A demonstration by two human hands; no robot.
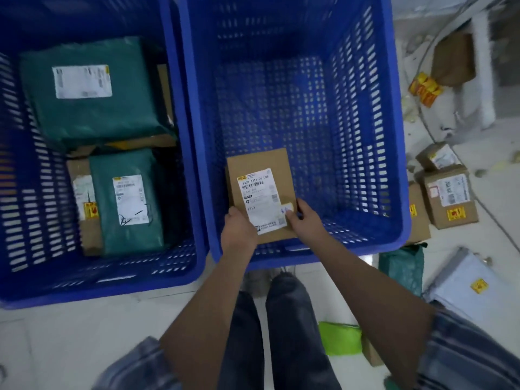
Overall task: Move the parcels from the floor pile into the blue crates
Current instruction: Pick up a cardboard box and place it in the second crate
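A flat brown cardboard parcel with a white shipping label is inside the right blue crate, near its front left corner. My left hand grips its lower left edge and my right hand grips its lower right edge. Apart from this parcel, the right crate holds nothing. The left blue crate holds two dark green bagged parcels and brown boxes beneath them.
Parcels lie on the pale floor to the right: brown boxes, a green bag, a grey mailer, a bright green bag. A brown box and a cable lie further back. My legs stand just before the crates.
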